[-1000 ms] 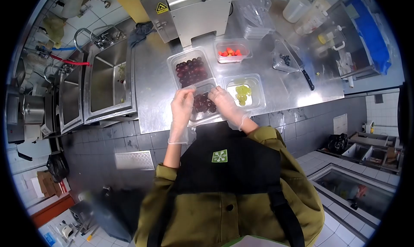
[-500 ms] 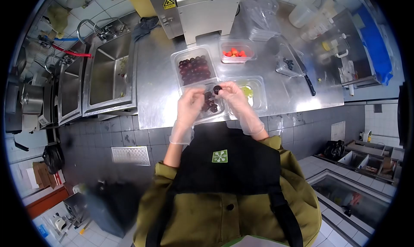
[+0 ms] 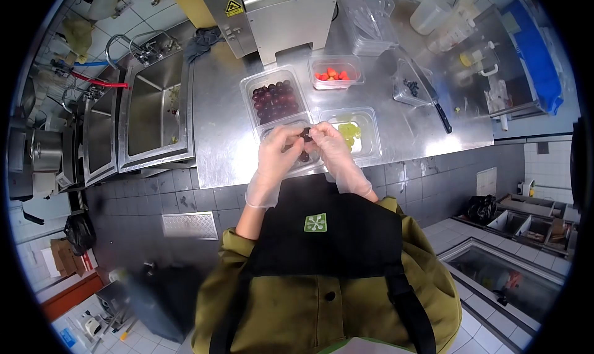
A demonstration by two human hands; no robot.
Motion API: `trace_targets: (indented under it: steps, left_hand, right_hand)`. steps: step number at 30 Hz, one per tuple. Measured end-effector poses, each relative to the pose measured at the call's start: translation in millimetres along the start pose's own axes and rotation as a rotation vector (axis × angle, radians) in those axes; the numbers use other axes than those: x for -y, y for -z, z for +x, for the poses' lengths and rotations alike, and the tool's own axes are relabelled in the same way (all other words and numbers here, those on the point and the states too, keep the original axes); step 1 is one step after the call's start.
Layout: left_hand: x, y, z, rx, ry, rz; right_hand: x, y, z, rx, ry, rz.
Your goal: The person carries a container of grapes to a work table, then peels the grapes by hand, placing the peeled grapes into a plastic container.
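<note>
Both my hands wear clear plastic gloves and meet over a clear tub at the counter's front. Between them is a dark round fruit, likely a grape. My right hand pinches it from the right. My left hand has its fingers closed on its left side. More dark fruits lie in the tub below, partly hidden by my hands. Just behind, a larger tub holds many whole dark red grapes. Right of my right hand, pale green fruit pieces sit in another clear tub.
A tub of cut strawberries stands behind. At right lie a black-handled knife and a tub of blueberries. A steel machine and stacked clear containers are at the back; a sink is left.
My left hand has moved right and forward to meet my right hand at the dark grape. The view has shifted slightly.
</note>
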State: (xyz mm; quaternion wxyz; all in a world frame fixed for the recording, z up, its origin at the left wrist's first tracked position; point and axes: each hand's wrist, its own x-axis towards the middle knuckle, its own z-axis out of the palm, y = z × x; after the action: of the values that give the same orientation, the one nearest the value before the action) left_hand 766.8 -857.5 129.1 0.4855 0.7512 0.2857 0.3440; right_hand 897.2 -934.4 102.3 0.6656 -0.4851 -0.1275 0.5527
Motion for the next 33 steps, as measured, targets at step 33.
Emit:
trace_targets:
  steps: [33]
  left_hand:
    - [31.7,-11.2,-10.6,-0.022,-0.088,0.486]
  right_hand:
    - [-39.0,10.3,23.5,-0.029,0.062,-0.541]
